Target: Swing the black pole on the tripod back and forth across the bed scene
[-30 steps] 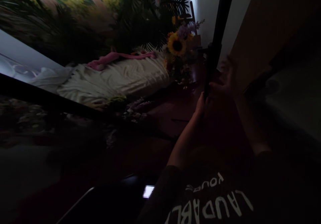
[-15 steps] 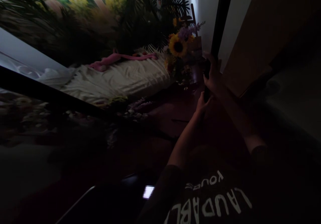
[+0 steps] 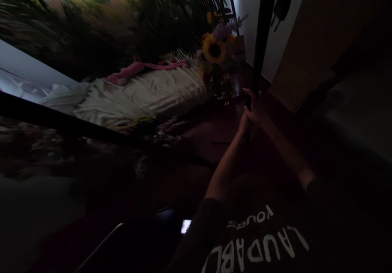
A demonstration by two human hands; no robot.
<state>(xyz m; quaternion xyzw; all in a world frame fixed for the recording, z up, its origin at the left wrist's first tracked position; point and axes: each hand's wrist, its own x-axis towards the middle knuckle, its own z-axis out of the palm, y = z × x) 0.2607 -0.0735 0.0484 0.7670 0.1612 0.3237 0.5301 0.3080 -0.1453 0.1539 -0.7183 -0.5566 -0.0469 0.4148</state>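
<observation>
A long dark pole, perhaps a stand, rises almost upright in front of me, leaning a little to the right at the top. My left hand is closed around its lower part. Just above, my right hand grips the same pole, thumb close to my left hand and some fingers partly stretched. A dark two-pin power plug hangs right of the pole near the top. Dim light hides the pole's lower end.
Beyond the pole stand sunflowers and a wooden easel. Left lies a cream cloth with a pink plush toy. A dark bar crosses the left side. A brown panel stands right.
My right hand has come down the pole, close to my left hand. The power plug has come into view beside the pole. The view has shifted slightly.
</observation>
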